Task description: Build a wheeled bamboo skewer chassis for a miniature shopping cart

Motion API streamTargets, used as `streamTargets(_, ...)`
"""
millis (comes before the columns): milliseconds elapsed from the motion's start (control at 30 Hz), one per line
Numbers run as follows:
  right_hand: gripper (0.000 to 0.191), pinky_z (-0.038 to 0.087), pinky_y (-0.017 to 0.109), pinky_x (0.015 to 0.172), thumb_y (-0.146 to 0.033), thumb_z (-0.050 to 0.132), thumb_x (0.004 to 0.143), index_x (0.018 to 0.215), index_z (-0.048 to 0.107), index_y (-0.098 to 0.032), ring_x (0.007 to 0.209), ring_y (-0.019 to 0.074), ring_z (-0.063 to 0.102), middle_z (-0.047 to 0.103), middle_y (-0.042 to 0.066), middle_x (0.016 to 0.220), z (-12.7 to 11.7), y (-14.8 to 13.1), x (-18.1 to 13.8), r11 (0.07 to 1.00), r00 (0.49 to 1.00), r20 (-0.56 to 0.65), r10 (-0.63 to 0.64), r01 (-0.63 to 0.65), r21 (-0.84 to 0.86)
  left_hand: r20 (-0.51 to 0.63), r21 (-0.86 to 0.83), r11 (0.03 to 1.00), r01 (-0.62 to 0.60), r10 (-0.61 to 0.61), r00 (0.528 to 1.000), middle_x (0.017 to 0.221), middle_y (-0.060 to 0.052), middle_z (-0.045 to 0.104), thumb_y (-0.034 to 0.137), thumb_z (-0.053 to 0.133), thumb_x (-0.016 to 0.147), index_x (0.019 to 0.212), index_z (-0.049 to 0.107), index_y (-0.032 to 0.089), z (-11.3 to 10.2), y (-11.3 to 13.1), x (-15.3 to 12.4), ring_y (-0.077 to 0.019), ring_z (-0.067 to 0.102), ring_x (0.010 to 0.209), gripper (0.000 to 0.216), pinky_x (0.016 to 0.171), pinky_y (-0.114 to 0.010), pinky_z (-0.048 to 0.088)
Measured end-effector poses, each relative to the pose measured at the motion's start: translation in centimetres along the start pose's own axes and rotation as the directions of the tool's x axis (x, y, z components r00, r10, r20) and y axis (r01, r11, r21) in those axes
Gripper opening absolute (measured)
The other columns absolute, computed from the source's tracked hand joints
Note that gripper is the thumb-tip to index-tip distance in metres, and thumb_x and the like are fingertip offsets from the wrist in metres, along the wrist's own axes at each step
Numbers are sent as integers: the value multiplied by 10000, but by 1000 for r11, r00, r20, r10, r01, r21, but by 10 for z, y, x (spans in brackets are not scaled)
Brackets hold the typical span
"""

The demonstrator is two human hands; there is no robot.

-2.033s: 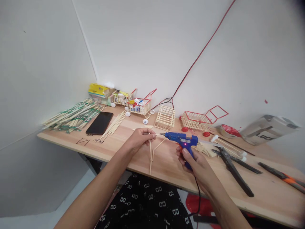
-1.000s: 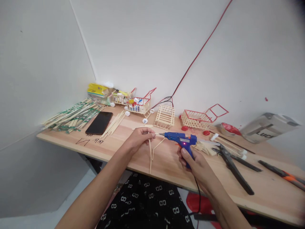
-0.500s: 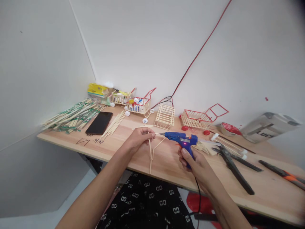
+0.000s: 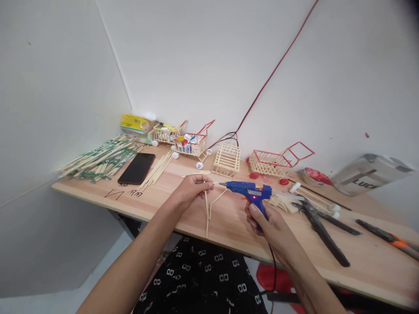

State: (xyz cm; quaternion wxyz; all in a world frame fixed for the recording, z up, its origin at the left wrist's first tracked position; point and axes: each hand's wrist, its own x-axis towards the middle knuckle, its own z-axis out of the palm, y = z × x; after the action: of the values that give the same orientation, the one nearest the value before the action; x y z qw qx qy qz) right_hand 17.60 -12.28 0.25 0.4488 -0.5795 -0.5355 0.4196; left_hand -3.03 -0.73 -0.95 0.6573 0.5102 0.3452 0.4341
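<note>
My right hand (image 4: 262,218) is wrapped round the handle of a blue hot glue gun (image 4: 248,190), whose red light is lit. A white glue stick (image 4: 288,196) pokes out of its back end. The nozzle points left at the fingertips of my left hand (image 4: 195,188). Those fingers pinch a thin wooden stick frame (image 4: 207,203), its sticks joined at angles and reaching down over the table. The nozzle is very near the stick's tip; whether they touch I cannot tell.
Stick-built carts (image 4: 191,146) and a stick basket (image 4: 226,159) stand along the wall. A red-trimmed cart (image 4: 271,162) is at right. A phone (image 4: 136,168), wrapped chopsticks (image 4: 98,159) and loose sticks (image 4: 157,170) lie left. Black cutters (image 4: 324,231) and orange-handled pliers (image 4: 389,237) lie right.
</note>
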Motion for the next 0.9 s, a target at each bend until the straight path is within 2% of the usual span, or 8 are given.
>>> streamTargets(267,388,259,221,472,-568,509,862,897,493,-182,548,98,388,426,-29,643,-1,0,-1,1000,1000,17,-9,9,-3,5,6,1000,4,-4,1000,634,4,584,270,773,613,747,667,116,0,0,1,-63,475,547,230,520,-185,351)
streamTargets(633,417,270,217,462,-603,546,819,851,481,-193,539,99,378,429,-27,640,1,-3,0,1000,1000,-12,1,-1,17,7,11,1000,-4,4,1000,641,5,587,258,765,623,748,668,121,-1,-1,0,-63,474,539,209,523,-188,351)
streamTargets(900,421,271,224,460,-610,535,819,854,494,-193,539,110,388,440,-21,629,-1,0,0,1000,1000,-13,1,-2,-29,-3,11,1000,-4,4,1000,639,-1,585,267,768,611,731,665,121,1,2,-1,-66,472,536,215,512,-190,346)
